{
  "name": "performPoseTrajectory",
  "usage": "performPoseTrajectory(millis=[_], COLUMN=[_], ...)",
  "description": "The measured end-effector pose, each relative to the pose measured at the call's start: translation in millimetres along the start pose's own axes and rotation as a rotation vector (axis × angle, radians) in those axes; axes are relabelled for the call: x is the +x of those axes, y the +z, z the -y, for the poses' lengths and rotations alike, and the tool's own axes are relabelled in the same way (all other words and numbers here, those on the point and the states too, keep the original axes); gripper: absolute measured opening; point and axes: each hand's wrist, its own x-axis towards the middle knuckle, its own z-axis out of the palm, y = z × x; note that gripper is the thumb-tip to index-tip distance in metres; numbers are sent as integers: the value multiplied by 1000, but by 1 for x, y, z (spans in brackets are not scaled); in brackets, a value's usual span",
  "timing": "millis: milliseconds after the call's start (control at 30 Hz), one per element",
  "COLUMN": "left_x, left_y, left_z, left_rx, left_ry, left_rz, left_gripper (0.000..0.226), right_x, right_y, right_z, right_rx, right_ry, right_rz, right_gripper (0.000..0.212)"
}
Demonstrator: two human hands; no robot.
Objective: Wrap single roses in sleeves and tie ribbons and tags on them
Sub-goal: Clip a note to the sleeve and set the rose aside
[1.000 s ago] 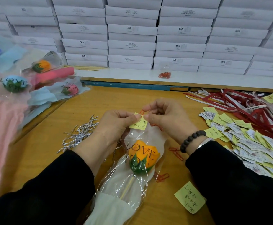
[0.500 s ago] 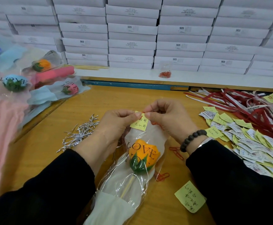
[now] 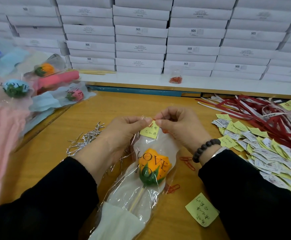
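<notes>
An orange rose (image 3: pixel 154 166) on a wooden stick lies in a clear sleeve (image 3: pixel 151 146) printed "LOVE YOU", on the wooden table in front of me. A yellow handwritten tag (image 3: pixel 149 132) sits at the sleeve's top edge. My left hand (image 3: pixel 124 132) pinches the sleeve's top and the tag's upper left. My right hand (image 3: pixel 177 125) pinches the tag's upper right, where a bit of red paper clip shows between the fingertips. Both thumbs and forefingers meet above the tag.
Silver twist ties (image 3: pixel 87 139) lie left of my hands. Red paper clips (image 3: pixel 188 162) and a loose yellow tag (image 3: pixel 202 209) lie right. More tags (image 3: pixel 266 151) and red ribbons (image 3: pixel 266 115) fill the right side. Wrapped roses (image 3: pixel 16 87) pile at left. White boxes (image 3: pixel 141 35) stack behind.
The red paper clip that stuck up above the tag has been pushed down onto the tag and sleeve edge; only a small bit now shows between my fingertips. The hands stayed in place.
</notes>
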Motion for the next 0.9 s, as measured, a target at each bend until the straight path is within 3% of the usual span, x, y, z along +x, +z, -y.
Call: performPoseTrajectory(millis=[200, 400, 500, 633, 733, 800, 900], left_x=[-8, -17, -20, -14, -9, -6, -1], left_y=[-12, -15, -9, -5, -10, -14, -17], left_z=[-13, -18, -16, -9, -5, -2, 1], left_rx=[125, 270, 281, 190, 39, 16, 34], left_ry=[-120, -288, -298, -261, -215, -163, -104], left_rz=[220, 623, 764, 690, 523, 368, 124], left_gripper=[42, 72, 64, 31, 27, 19, 29], right_x=[1, 3, 4, 7, 5, 1, -14], right_y=[-14, -36, -43, -43, -44, -41, -29], right_z=[-1, -6, -9, -12, -6, 0, 14], right_rx=[54, 21, -13, -188, -277, -245, -208], right_ry=[-3, 4, -17, -64, -122, -93, 80], right_rz=[-84, -233, -295, -406, -502, -424, -78], right_gripper=[14, 14, 15, 8, 8, 15, 30])
